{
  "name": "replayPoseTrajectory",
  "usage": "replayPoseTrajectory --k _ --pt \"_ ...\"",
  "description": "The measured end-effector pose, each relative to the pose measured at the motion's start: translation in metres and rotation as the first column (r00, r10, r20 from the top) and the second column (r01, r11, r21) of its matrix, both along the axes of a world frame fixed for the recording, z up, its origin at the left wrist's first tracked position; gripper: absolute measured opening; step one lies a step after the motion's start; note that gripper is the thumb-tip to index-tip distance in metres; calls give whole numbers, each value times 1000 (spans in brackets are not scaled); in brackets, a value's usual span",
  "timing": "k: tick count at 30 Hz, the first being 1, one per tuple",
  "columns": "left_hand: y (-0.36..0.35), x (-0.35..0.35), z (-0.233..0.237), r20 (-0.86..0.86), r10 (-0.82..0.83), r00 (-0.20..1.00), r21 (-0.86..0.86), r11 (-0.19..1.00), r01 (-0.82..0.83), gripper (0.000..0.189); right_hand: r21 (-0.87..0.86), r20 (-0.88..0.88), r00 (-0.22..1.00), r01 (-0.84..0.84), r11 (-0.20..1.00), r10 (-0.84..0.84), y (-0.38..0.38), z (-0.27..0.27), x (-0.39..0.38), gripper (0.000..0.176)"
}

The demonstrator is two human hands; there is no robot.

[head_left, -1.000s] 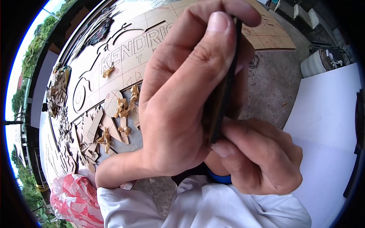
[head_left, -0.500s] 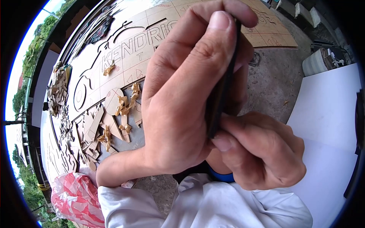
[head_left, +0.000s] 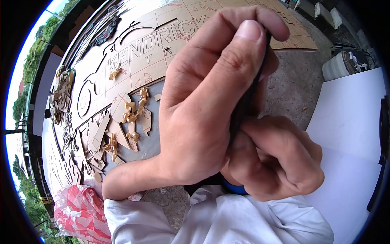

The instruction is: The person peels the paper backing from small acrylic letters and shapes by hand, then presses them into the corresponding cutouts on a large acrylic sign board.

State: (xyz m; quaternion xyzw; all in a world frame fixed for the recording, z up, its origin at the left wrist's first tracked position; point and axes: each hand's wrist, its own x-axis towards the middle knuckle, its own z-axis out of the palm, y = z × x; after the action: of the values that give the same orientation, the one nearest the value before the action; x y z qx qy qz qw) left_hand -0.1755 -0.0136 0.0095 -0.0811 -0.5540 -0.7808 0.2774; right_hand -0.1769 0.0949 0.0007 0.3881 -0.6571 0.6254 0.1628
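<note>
Close to the camera, my left hand [head_left: 203, 93] is closed around a thin dark flat piece [head_left: 246, 97], which is turned edge-on and tilted. The thumb presses on its upper part while the fingers wrap behind it. My right hand [head_left: 280, 158] is closed in a pinch at the lower end of this piece, its fingertips slightly blurred and close against the left palm. Most of the piece's faces are hidden by the hands, so its exact kind cannot be made out.
A large board [head_left: 138, 73] with cut-out lettering lies beyond my hands. Beside it are wooden offcuts [head_left: 99, 134] and crumpled brown tape [head_left: 130, 112]. A red-and-white plastic bag [head_left: 81, 211] sits lower left, a white sheet [head_left: 345, 122] at right, and a bucket [head_left: 337, 69] behind it.
My left hand and the dark piece have shifted a little to the right and down. My right fingertips have curled further in at the piece's lower end.
</note>
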Motion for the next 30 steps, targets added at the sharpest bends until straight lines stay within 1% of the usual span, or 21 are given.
replayPoseTrajectory --k 1,2,3,5,8,12,14,24,26,30 --pt "0 0 0 2 -2 1000 1 1000 2 40 23 7 999 -38 999 38 2 0 -2 11" --pt "-1 0 0 4 -6 1000 2 1000 6 40 12 -41 998 -46 999 47 1 -2 -4 12" --pt "-1 0 0 4 -9 1000 5 1000 9 40 11 -40 998 -45 999 46 0 -3 -4 12" --pt "-1 0 0 11 -12 1000 9 1000 12 40 -33 -84 996 -15 999 13 -2 -6 -3 15" --pt "-3 1 0 12 -20 1000 25 999 20 40 1 -130 991 34 999 -34 -1 -8 -1 19" --pt "-4 2 -1 13 -27 1000 38 999 26 39 -60 -123 992 11 998 -18 -2 -8 -1 21" --pt "-4 2 -2 14 -33 999 43 999 32 39 -54 -288 958 -16 998 0 -4 -14 -9 21" --pt "-8 5 -3 21 -57 998 62 997 56 39 -38 -216 976 -3 999 -5 -1 -9 -2 20" --pt "-8 5 -3 21 -62 998 64 996 60 39 38 -106 994 26 999 -22 1 -5 2 21" --pt "-8 4 -4 26 -69 997 73 995 67 38 46 -154 986 65 997 -57 0 -3 1 20"
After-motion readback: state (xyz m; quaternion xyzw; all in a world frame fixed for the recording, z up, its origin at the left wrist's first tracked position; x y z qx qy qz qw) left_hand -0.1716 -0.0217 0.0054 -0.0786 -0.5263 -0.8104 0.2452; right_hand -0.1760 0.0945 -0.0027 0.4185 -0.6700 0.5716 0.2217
